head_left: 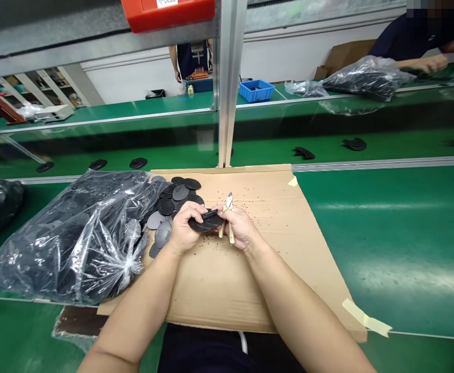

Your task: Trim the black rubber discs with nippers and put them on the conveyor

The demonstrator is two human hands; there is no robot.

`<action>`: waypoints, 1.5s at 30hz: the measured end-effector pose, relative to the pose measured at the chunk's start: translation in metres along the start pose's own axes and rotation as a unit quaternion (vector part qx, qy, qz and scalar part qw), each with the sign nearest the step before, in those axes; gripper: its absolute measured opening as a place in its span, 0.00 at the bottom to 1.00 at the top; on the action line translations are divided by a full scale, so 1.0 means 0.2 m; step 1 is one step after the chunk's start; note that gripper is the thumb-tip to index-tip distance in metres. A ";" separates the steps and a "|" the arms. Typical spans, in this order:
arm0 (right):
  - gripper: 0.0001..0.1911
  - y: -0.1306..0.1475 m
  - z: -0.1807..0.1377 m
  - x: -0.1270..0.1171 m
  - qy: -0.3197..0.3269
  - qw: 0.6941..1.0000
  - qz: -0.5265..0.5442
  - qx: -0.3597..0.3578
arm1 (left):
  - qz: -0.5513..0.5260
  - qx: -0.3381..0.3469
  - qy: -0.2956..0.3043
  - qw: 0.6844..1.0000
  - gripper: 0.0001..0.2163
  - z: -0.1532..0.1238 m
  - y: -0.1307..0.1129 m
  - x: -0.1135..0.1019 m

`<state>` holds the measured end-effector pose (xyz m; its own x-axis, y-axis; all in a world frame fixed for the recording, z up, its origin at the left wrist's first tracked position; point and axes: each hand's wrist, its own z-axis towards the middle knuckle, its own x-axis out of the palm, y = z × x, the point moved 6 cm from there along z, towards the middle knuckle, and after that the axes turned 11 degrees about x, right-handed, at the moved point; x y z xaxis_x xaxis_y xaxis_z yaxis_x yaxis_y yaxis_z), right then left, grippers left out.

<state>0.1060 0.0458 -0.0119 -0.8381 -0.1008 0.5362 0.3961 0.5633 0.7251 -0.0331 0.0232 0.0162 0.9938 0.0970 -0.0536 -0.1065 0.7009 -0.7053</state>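
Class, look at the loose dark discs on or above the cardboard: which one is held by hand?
The black disc gripped by the left hand, beside the nippers in the right hand; the other discs lie heaped beside the clear bag.

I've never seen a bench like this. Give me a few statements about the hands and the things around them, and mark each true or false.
1. The right hand holds a hand tool with pale yellow handles. True.
2. The left hand holds nothing. False: it grips a dark, rounded part.
3. A strip of pale tape lies at the near right corner of the cardboard. True.
4. The clear plastic bag lies to the right of both hands. False: it lies to their left, partly over the cardboard.
5. A blue bin stands to the right of the upright metal post, beyond the cardboard. True.
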 end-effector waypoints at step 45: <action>0.16 0.12 -0.14 0.08 -0.197 0.579 -0.702 -0.365 | -0.359 -0.451 -0.155 0.802 0.03 -0.07 0.19 0.01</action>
<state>0.1124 0.0345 0.0275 -0.4899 0.2369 -0.8389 -0.8465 -0.3592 0.3929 -0.0353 0.0396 -0.0209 0.7179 0.1666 0.6759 0.6954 -0.1282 -0.7071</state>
